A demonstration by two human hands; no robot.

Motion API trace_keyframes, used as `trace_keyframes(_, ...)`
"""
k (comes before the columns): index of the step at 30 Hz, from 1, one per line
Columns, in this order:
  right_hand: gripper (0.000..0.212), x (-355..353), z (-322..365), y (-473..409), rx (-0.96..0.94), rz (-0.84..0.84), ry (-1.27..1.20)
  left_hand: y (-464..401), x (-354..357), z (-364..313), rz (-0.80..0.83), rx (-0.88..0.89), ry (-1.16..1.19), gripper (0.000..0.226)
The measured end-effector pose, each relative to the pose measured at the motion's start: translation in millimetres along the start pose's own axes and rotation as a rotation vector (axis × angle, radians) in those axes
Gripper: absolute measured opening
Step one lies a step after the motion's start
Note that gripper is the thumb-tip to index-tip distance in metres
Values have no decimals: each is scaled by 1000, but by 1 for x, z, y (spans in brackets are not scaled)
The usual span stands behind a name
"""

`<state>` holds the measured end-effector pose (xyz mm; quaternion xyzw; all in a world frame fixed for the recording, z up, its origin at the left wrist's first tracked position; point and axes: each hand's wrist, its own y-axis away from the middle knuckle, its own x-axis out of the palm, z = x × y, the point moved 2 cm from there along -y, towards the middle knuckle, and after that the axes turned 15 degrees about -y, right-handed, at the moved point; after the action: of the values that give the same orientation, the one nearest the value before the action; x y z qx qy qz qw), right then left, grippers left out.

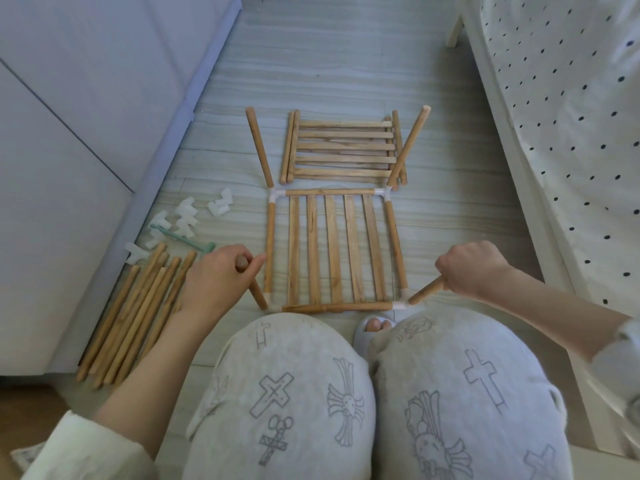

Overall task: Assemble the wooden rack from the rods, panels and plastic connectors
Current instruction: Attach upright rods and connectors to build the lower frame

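A slatted wooden panel point(334, 251) lies flat on the floor with white plastic connectors at its corners. Upright rods stand in the far corners, one at far left point(259, 147) and one at far right point(408, 147). My left hand point(218, 275) grips the top of a rod point(258, 294) seated in the near left connector point(273, 308). My right hand point(471, 268) grips a rod point(426, 294) that runs into the near right connector point(403, 304). Beyond the panel lies a stack of more slatted panels point(344, 147).
A bundle of loose rods point(135, 313) lies at the left by a white cabinet point(69, 133). Several white connectors point(187, 213) and a green tool point(183, 239) sit beside them. A dotted bedcover point(571, 116) hangs at the right. My knees point(346, 393) fill the foreground.
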<state>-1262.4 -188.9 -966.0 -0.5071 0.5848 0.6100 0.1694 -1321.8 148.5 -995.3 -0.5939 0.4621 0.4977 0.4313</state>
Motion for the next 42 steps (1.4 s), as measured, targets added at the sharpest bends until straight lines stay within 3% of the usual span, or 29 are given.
trace_keyframes(3, 26, -1, 0, -6, -60, 7, 88, -4, 0, -1, -102, 64, -43, 27)
trace_keyframes(5, 32, -3, 0, -10, -100, 14, 103, -8, 7, -2, -124, 69, -16, 37)
trace_keyframes(7, 40, -4, 0, -13, -135, 20, 118, -9, 16, -4, -156, 8, 79, 53)
trace_keyframes(9, 46, -3, -2, -14, -134, 29, 93, -8, 23, -6, -236, -61, 177, 54)
trace_keyframes(12, 47, 6, -10, -17, -39, 34, -71, -7, 30, -9, -297, -114, 168, 50)
trace_keyframes(18, 69, 7, -9, -22, 175, 61, -352, -4, 36, -10, -229, -341, 273, 61)
trace_keyframes(22, 68, 5, -8, -16, 204, 80, -399, 3, 26, -25, -173, -494, 639, 52)
trace_keyframes(26, 48, 8, -3, -15, 151, 27, -212, 3, 20, -34, -195, -641, 1042, 47)
trace_keyframes(29, 41, 12, 2, -17, 63, -26, 34, 1, 21, -39, -198, -594, 1123, 48)
trace_keyframes(33, 49, 13, 4, -25, -46, -32, 167, 0, 35, -28, -180, -552, 1144, 47)
trace_keyframes(38, 57, 14, 0, -30, -74, -12, 132, -10, 43, -16, -33, -315, 1173, 42)
trace_keyframes(42, 53, 15, -1, -35, 2, -22, 10, -20, 39, -1, 139, -259, 1177, 38)
